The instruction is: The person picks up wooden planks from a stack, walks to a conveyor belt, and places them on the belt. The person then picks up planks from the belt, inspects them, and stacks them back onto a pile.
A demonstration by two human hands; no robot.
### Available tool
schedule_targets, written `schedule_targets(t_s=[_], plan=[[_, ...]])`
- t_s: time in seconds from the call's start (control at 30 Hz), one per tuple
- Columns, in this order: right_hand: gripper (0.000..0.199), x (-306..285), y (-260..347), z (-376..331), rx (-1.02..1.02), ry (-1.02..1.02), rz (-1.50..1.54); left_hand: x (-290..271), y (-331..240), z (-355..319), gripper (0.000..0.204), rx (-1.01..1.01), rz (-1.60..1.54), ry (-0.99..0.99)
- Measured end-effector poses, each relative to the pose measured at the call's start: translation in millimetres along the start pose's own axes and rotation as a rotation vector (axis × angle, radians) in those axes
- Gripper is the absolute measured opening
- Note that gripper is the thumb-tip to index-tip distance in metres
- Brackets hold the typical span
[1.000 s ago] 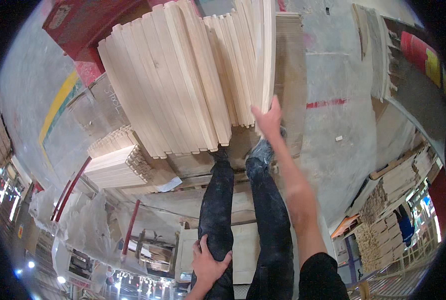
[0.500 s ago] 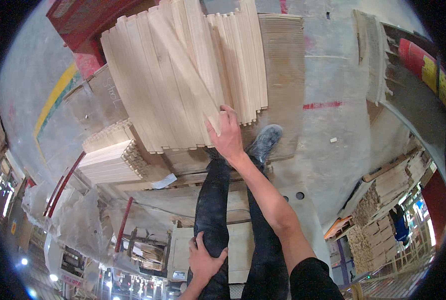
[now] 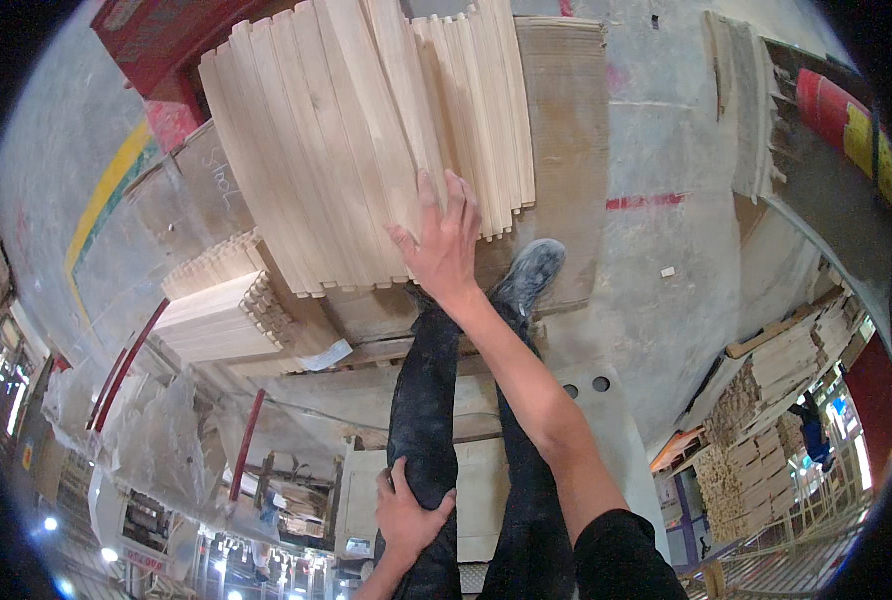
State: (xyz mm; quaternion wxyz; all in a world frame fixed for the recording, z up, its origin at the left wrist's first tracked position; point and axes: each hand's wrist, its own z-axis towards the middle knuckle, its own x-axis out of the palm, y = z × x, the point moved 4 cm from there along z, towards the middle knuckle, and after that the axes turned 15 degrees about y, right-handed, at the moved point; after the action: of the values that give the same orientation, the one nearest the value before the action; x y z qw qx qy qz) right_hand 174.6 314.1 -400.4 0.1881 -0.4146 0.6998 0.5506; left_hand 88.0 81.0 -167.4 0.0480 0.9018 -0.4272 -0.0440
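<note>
Head view | tall wooden-strip stack under and left of the right hand's spread, loose fingers | top row looks laid; shorter stack right of fingertips; amount left unclear | left hand splayed on knee

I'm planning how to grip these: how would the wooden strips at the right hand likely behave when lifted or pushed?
The wooden strips are probably stiff, being solid-looking wood. Their flat faces suggest little rolling. Uneven ends hint they're loose, so some may slide when pushed.
</note>
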Motion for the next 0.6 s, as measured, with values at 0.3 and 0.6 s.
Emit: schedule_targets(t_s=[0.3,0.6], plan=[[0.05,30.9,-185.7,28.9,0.504,-0.012,-0.065,8.4,16.8,3.9,0.088,-0.002,-0.089,0.03],[0.044,-0.6,-143.8,77.0,0.211,-0.122,0.046,27.1,24.6,6.4,0.087,-0.02,-0.204,0.121]])
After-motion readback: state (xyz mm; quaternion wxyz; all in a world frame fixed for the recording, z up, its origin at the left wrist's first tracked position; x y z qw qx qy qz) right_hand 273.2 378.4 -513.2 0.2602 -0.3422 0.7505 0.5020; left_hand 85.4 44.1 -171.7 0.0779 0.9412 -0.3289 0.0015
